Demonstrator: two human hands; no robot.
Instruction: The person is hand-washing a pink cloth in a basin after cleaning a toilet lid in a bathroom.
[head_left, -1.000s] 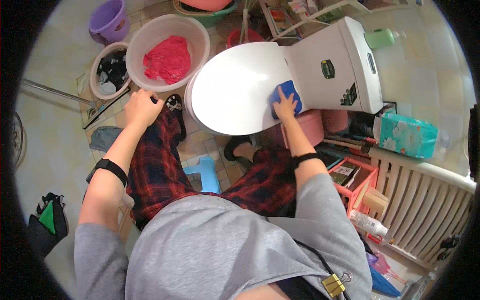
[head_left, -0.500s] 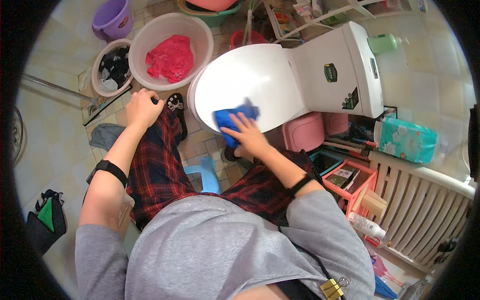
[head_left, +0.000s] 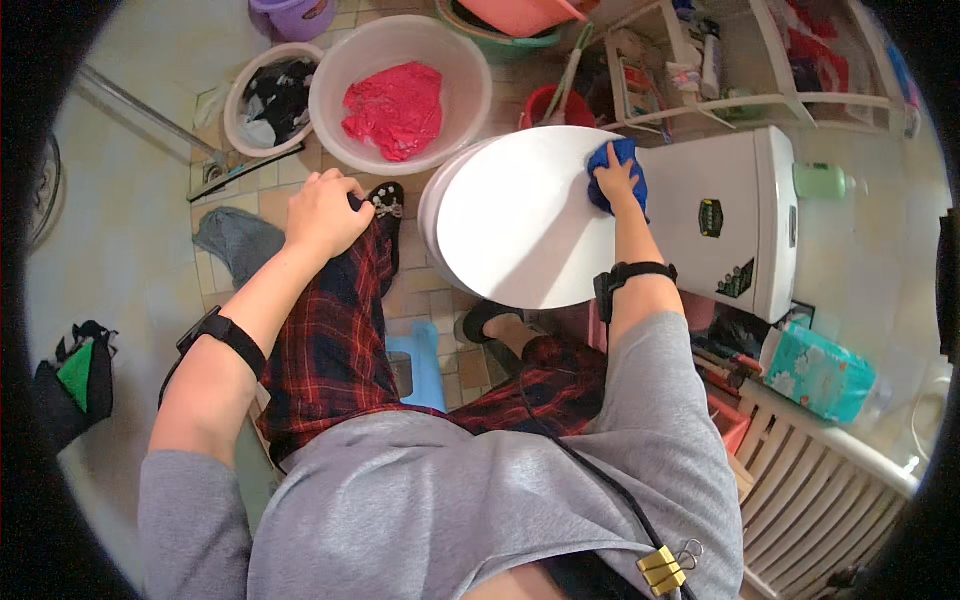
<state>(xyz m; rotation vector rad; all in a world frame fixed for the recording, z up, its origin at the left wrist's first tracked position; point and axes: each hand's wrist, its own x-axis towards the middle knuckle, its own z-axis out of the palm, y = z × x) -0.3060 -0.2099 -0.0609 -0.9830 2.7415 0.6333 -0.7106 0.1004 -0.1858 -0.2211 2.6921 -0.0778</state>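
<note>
1. Tiled floor (head_left: 415, 300) beneath us; our right hand (head_left: 620, 186) lies spread on the blue cloth (head_left: 600, 194) at the rear edge of the toilet lid (head_left: 520, 220).
2. Left hand (head_left: 325, 212) curls over plaid trousers (head_left: 330, 330); grip unclear to us.
3. Overreaching could slip the cloth off that edge.

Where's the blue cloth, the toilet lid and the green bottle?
Blue cloth (head_left: 628, 156), head view: its upper part.
Toilet lid (head_left: 530, 215), head view: its middle.
Green bottle (head_left: 821, 181), head view: its body.
</note>
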